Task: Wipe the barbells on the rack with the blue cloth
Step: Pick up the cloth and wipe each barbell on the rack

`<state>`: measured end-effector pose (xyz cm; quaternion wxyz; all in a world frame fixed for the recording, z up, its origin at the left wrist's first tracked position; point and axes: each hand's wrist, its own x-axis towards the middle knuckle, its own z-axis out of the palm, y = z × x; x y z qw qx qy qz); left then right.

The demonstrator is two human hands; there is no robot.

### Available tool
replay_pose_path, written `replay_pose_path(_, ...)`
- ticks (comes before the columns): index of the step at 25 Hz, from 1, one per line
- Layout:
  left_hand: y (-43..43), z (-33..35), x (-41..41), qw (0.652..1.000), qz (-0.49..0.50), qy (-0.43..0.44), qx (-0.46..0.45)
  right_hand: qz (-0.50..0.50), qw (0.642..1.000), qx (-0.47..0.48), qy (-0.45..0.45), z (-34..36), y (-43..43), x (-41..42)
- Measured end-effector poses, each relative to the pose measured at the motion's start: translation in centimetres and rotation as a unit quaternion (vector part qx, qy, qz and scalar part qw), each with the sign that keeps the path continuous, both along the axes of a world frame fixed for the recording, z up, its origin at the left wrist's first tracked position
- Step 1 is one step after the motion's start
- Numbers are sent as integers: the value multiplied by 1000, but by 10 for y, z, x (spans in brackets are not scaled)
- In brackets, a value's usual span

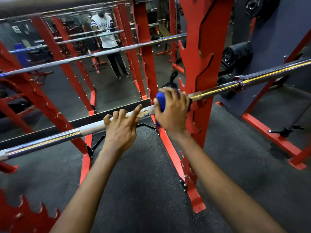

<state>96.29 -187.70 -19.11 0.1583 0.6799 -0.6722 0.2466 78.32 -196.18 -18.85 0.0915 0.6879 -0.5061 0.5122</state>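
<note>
A chrome barbell (50, 140) lies across the red rack (202, 56) and runs from the lower left to the upper right. My right hand (173, 110) is wrapped around the bar just left of the rack's right upright, with the blue cloth (160, 100) bunched between palm and bar. My left hand (121, 126) rests on the bar a little to the left, fingers curled loosely over it and the index finger stretched along it. Another barbell (101, 53) sits higher on the rack, and one more crosses the top edge.
A mirror behind the rack (75, 47) reflects the rack, bars and a standing person. Black weight plates (237, 56) hang on the right near a dark wall. Red frame feet (272, 140) and a rubber floor (143, 182) lie below.
</note>
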Motion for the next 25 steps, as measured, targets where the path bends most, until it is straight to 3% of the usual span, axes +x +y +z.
replay_pose_path(4,3,5,3,1000,9,-4,24,75,996,-50,25,-20,1,-8)
replay_pose_path(10,10,10,8,998,35,-14,44,3,988,-9,-155,-34,1,5)
replay_pose_path(12,7,9,4,998,50,-7,45,41,991,-13,-130,-31,9,19)
replay_pose_path(16,9,13,6,997,35,-7,63,139,989,-45,21,-37,18,12)
replay_pose_path(21,19,25,41,994,30,-12,104,22,992,4,-121,-18,0,-2)
replay_pose_path(25,25,26,52,994,6,-23,105,42,997,3,-65,-26,32,45)
